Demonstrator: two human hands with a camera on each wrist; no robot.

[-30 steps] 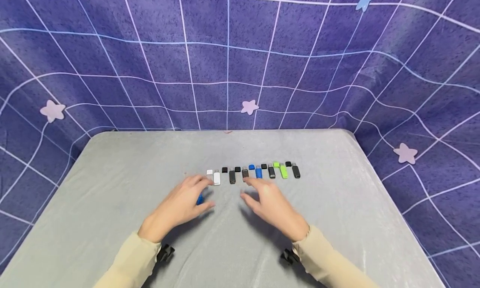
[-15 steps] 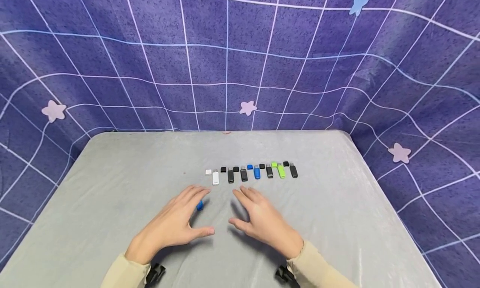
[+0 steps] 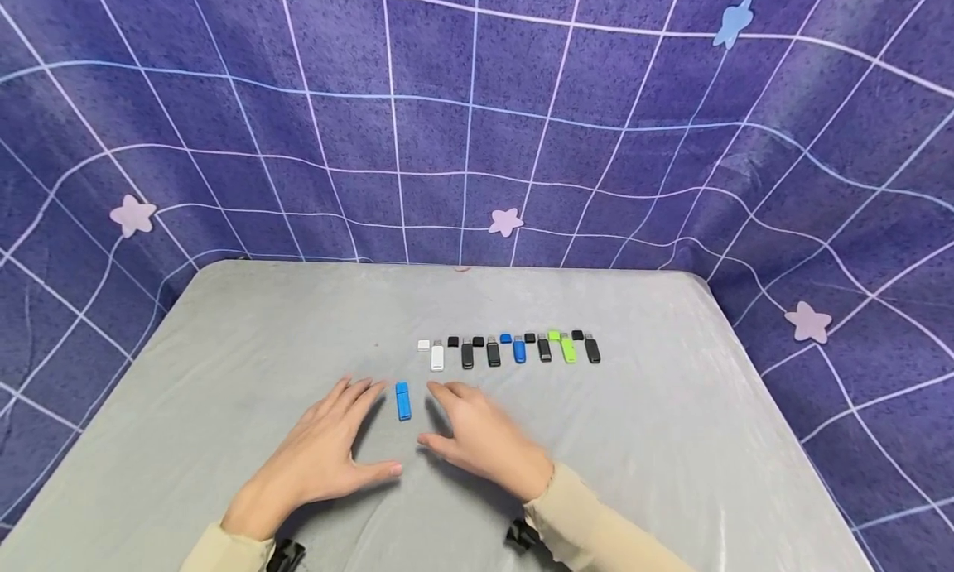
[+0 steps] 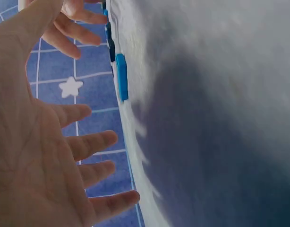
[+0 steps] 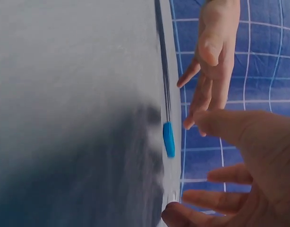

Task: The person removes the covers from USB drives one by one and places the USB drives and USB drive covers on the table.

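Observation:
A blue USB stick [image 3: 403, 401] with its cap on lies on the grey cloth between my two hands. To its left my left hand [image 3: 320, 439] hovers with fingers spread and thumb apart, holding nothing. My right hand [image 3: 484, 439] is on the other side, fingers relaxed and likewise holding nothing. In the left wrist view the blue stick [image 4: 121, 77] lies beyond the fingertips. From the right wrist, the same stick [image 5: 168, 139] shows past the thumb. Farther back stands a row of uncapped sticks, from a white one [image 3: 437, 356] to a black one [image 3: 592, 349].
Also in the row are a blue stick [image 3: 519, 350], a green stick [image 3: 569, 348] and several black ones. Each has its small cap beside its plug, such as the white cap [image 3: 423, 345]. A purple gridded curtain [image 3: 477, 125] hangs behind the grey table [image 3: 283, 307].
Both hands have drawn back toward me, the right one also moving left. The capped blue stick, partly hidden behind my left hand before, now shows whole. The head view has shifted slightly.

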